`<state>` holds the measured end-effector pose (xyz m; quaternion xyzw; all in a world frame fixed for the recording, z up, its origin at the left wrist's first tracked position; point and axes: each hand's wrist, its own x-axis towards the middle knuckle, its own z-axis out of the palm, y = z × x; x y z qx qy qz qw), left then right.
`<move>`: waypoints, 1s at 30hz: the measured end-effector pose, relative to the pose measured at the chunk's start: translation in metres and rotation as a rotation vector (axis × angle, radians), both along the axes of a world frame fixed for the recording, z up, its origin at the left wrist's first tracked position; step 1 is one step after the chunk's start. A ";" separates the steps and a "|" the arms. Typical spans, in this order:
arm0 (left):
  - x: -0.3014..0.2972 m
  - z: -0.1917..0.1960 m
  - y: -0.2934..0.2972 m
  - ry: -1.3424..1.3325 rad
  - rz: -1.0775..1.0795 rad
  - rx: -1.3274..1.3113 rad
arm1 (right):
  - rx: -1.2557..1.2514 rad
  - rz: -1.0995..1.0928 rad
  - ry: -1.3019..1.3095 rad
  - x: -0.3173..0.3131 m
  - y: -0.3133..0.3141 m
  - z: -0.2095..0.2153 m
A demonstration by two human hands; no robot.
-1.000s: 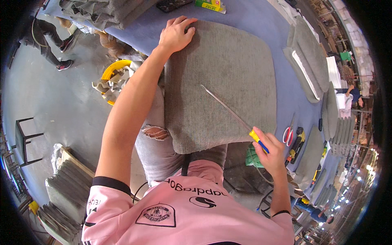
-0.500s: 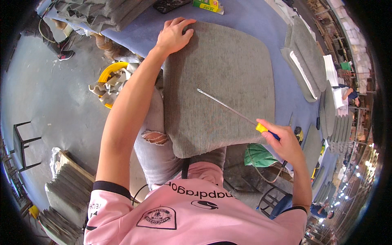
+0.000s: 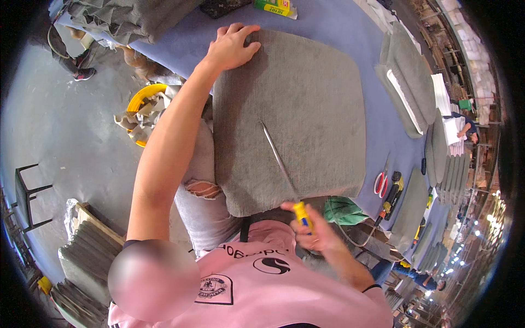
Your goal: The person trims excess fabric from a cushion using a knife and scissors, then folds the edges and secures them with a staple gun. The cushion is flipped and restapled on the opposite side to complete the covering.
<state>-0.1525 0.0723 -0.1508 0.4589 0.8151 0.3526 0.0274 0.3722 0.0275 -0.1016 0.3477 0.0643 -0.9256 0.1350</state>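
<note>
A grey fabric-covered cushion (image 3: 317, 98) lies partly over my lap and partly against the blue-covered table (image 3: 377, 136). My left hand (image 3: 234, 48) grips its far left corner, with the fingers bent around the edge and the thumb on top. In my right hand (image 3: 320, 232), near the cushion's front edge, is a long-shafted screwdriver-like tool (image 3: 302, 214) with a yellow and blue handle. Its metal shaft points away from me over the cushion, the tip at the left-centre of the fabric. Whether the tip presses into the fabric I cannot tell.
Red-handled scissors (image 3: 379, 185) and a yellow-black hand tool (image 3: 392, 195) lie right of the cushion, near a green cloth (image 3: 343, 210). More grey cushions (image 3: 407, 82) rest farther right. A yellow bucket (image 3: 143, 99) of scraps stands left; grey fabric (image 3: 128, 19) is piled at the back.
My right hand has swung left and toward me, turning the tool's shaft to point more straight ahead. The scissors have come into sight. My left hand keeps its place on the cushion corner.
</note>
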 end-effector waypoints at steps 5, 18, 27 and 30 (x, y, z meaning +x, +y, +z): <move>-0.020 -0.009 -0.009 -0.048 -0.100 0.059 | 0.069 -0.076 0.131 -0.008 -0.016 -0.007; 0.008 0.030 -0.017 0.016 -0.244 -0.058 | 0.630 0.261 -0.082 -0.021 0.006 0.020; 0.077 0.091 -0.051 0.044 -0.801 -0.568 | 0.246 0.137 0.104 -0.010 0.015 -0.016; 0.093 0.084 -0.047 0.171 -0.729 -0.621 | 0.161 0.126 0.143 -0.009 0.019 -0.026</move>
